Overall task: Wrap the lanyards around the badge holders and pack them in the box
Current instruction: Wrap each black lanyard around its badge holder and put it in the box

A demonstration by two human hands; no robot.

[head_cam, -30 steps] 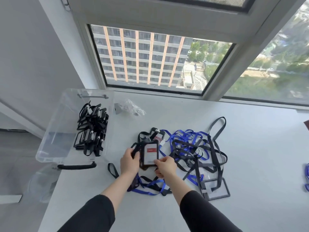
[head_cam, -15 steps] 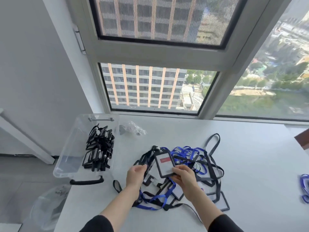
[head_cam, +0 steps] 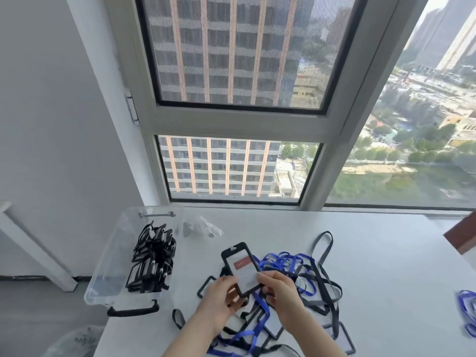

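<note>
The badge holder (head_cam: pixel 240 267), black-framed with a red-marked card, tilts up above tangled blue and black lanyards (head_cam: pixel 304 276) on the table (head_cam: pixel 386 266). The left hand (head_cam: pixel 219 301) and right hand (head_cam: pixel 282 295) both pinch its lower end with curled fingers. Wrapped holders (head_cam: pixel 153 258) lie in the clear box (head_cam: pixel 110 256) to the left.

You are in a high-rise room, likely an office, white table (head_cam: pixel 373 253) strewn with lanyards (head_cam: pixel 283 260) and badge holders (head_cam: pixel 273 329), large grey-framed window (head_cam: pixel 239 122), apartment tower (head_cam: pixel 221 166) and treetops (head_cam: pixel 386 153) far below.
</note>
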